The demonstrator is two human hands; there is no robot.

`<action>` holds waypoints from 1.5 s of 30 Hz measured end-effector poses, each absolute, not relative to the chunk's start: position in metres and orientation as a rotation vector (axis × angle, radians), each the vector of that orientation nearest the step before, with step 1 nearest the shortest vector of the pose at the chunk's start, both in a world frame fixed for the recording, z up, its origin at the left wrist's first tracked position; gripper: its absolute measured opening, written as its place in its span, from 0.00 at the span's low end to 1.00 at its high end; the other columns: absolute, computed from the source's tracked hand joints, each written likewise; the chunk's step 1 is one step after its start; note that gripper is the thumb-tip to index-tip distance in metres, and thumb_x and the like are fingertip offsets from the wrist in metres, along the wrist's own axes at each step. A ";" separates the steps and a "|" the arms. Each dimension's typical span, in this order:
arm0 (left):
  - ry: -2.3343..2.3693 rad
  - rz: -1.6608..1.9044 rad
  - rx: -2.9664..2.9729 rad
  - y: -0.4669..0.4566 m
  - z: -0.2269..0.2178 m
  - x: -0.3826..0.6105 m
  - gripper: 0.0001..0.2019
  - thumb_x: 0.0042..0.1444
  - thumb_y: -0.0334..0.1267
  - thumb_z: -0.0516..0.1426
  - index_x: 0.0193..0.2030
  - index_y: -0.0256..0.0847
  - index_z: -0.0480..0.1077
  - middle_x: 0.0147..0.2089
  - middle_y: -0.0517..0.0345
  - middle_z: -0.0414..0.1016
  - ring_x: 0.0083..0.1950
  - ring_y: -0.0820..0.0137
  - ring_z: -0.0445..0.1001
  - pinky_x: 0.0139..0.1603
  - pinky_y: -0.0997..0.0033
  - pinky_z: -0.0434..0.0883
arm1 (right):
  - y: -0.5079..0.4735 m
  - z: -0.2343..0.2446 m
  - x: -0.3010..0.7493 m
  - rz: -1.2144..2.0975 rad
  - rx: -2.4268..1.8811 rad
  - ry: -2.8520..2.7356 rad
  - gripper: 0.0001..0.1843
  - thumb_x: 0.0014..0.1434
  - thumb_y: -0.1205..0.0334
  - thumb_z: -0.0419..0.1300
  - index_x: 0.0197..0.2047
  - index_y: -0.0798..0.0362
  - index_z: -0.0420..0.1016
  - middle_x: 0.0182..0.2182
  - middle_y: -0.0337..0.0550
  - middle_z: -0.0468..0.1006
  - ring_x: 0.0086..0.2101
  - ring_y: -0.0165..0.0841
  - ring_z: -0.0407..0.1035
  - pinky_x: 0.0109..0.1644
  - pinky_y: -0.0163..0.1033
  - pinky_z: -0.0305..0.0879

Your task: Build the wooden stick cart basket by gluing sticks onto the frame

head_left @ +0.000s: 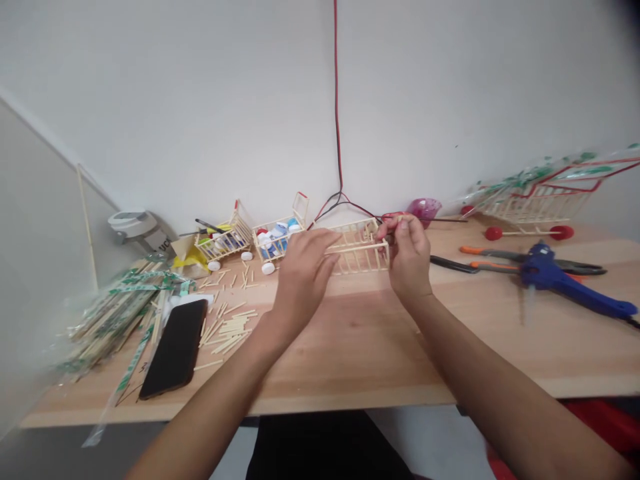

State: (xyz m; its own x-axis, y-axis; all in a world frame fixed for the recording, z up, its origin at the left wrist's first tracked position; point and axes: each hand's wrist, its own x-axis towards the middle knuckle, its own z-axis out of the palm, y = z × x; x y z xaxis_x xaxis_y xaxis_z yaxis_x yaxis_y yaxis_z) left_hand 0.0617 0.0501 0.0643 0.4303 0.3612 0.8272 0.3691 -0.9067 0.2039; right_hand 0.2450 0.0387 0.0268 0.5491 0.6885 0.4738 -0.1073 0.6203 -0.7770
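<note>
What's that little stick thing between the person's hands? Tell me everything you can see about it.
The frame is a small, open, box-like cage of thin, pale sticks that look like wood. Rows of short upright bars stand between longer rails, like tiny railings, and its sides and end are see-through. It sits lengthwise above the table, though whether it touches the surface is hard to tell. The left hand's fingers rest against its left end, while the right hand's fingers pinch its right corner.
</note>
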 end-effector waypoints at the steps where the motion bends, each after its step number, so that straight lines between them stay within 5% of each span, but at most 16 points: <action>1: -0.653 -1.482 -2.659 0.050 0.064 0.068 0.12 0.63 0.33 0.55 0.53 0.40 0.71 0.51 0.49 0.76 0.54 0.63 0.71 0.57 0.58 0.68 | 0.038 0.027 0.243 0.517 -0.773 -0.873 0.15 0.63 0.46 0.55 0.34 0.48 0.62 0.29 0.36 0.68 0.28 0.26 0.64 0.28 0.30 0.60; 8: -0.619 -1.382 -2.781 0.054 0.055 0.095 0.13 0.63 0.32 0.54 0.54 0.38 0.69 0.51 0.49 0.76 0.54 0.60 0.68 0.59 0.56 0.65 | 0.034 0.026 0.232 0.445 -0.740 -0.929 0.12 0.65 0.48 0.53 0.35 0.47 0.61 0.31 0.37 0.68 0.31 0.28 0.65 0.36 0.34 0.65; 14: -0.615 -1.429 -2.756 0.053 0.055 0.098 0.06 0.63 0.32 0.54 0.44 0.37 0.72 0.40 0.52 0.77 0.45 0.63 0.69 0.49 0.61 0.67 | 0.025 0.031 0.222 0.490 -0.653 -0.963 0.09 0.66 0.53 0.53 0.36 0.47 0.62 0.33 0.39 0.70 0.35 0.30 0.68 0.40 0.37 0.66; 25: -0.584 -1.442 -2.806 0.055 0.052 0.087 0.09 0.66 0.36 0.51 0.40 0.38 0.72 0.36 0.52 0.75 0.42 0.65 0.69 0.45 0.63 0.66 | 0.021 0.038 0.230 0.473 -0.710 -0.956 0.10 0.66 0.52 0.53 0.36 0.47 0.63 0.33 0.39 0.71 0.26 0.27 0.64 0.26 0.33 0.58; 31: -0.546 -1.483 -2.883 0.055 0.055 0.073 0.08 0.66 0.36 0.51 0.40 0.39 0.72 0.37 0.53 0.76 0.41 0.66 0.71 0.43 0.65 0.67 | 0.032 0.036 0.255 0.295 -0.845 -0.891 0.12 0.64 0.50 0.55 0.35 0.48 0.68 0.29 0.38 0.69 0.26 0.27 0.61 0.27 0.33 0.58; 35: -0.491 -1.520 -2.932 0.056 0.055 0.064 0.05 0.65 0.34 0.54 0.40 0.40 0.71 0.37 0.54 0.77 0.41 0.68 0.72 0.43 0.67 0.68 | 0.039 0.030 0.265 0.402 -1.012 -0.959 0.13 0.60 0.48 0.59 0.34 0.49 0.74 0.28 0.37 0.70 0.26 0.27 0.61 0.28 0.33 0.58; 45: -0.455 -1.528 -3.013 0.062 0.053 0.057 0.08 0.65 0.33 0.52 0.42 0.41 0.74 0.40 0.53 0.79 0.44 0.67 0.75 0.45 0.66 0.70 | 0.049 0.018 0.264 0.646 -1.149 -0.973 0.17 0.54 0.46 0.62 0.28 0.51 0.69 0.21 0.35 0.71 0.21 0.26 0.62 0.23 0.32 0.54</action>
State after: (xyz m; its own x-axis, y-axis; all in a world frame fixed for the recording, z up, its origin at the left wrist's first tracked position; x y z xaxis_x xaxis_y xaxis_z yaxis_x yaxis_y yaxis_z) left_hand 0.0568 0.0619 0.0533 0.5703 0.3498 0.7432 0.1135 -0.9297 0.3505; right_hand 0.2638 0.0492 0.0184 0.4578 0.8377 0.2976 0.0511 0.3094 -0.9496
